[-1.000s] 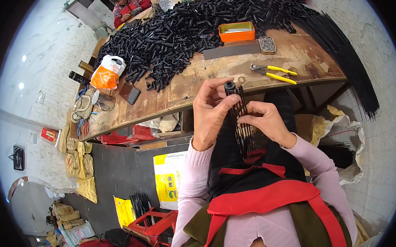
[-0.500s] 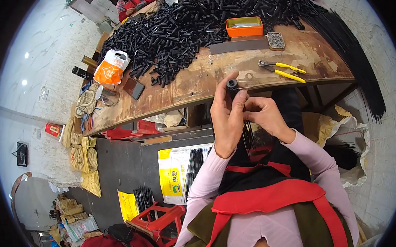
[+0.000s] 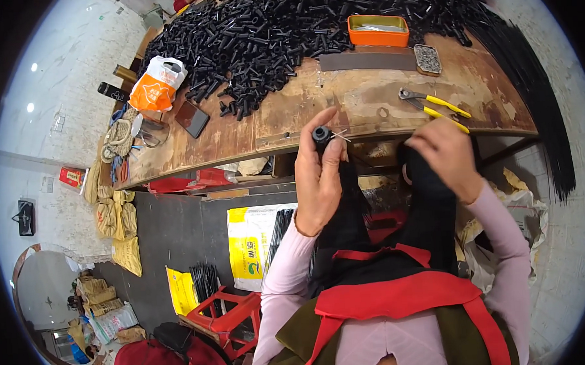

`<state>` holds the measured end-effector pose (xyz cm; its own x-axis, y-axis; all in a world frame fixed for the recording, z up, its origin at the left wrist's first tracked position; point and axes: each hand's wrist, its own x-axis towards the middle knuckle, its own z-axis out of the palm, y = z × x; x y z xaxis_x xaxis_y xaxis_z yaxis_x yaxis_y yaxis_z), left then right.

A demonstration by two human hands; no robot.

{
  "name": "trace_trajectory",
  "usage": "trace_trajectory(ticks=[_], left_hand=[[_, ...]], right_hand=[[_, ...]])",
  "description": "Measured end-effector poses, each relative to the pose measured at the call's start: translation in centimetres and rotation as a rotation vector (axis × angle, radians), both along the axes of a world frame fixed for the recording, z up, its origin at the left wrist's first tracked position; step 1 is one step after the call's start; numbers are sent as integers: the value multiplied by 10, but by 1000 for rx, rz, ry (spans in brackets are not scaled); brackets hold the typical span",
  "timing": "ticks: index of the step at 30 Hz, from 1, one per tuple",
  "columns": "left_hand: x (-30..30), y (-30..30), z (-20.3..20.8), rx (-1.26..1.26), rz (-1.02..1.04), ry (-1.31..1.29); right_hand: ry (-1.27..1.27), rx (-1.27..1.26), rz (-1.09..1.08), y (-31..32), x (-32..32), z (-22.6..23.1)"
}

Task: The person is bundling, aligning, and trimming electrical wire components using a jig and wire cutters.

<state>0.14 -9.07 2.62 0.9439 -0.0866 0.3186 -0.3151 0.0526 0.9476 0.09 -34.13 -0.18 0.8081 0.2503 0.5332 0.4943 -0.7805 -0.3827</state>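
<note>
Sitting between the left fingers (image 3: pixel 331 161), a black tube (image 3: pixel 321 135)

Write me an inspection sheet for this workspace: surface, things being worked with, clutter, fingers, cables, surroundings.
Surface: wooden tabletop, worn and stained.
Job's things: black tubular piece in hand, thin pale pins beside it; yellow-handled pliers on the table.
Clutter: large heap of black pieces; orange tin; grey strip; white-and-orange bag.
Fingers: left-hand fingers grip the tubular piece; right-hand fingers, blurred near the pliers, grip unclear.
Cables: nothing seen.
Surroundings: red stool and yellow-and-white sack on the floor.
</note>
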Motion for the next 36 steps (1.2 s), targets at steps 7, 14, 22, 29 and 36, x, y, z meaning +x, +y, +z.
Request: trace_trajectory(ticks=[7,14,22,29,36], left_hand=[[10,4,-1,-6,-87,54],[6,12,0,-88,-436,147],[-33,-10,7,2,-333,106],[-54,-9,12,30,-382,71],[-67,-5,22,115,-446,29]], right_hand=[[117,-240,-123,-78,53,-28],[653,801,156,-49,20,0],[464,109,231,11,-53,65],[-45,-219,110,27,-69,65],[-2,-346,353,-1,-82,83]])
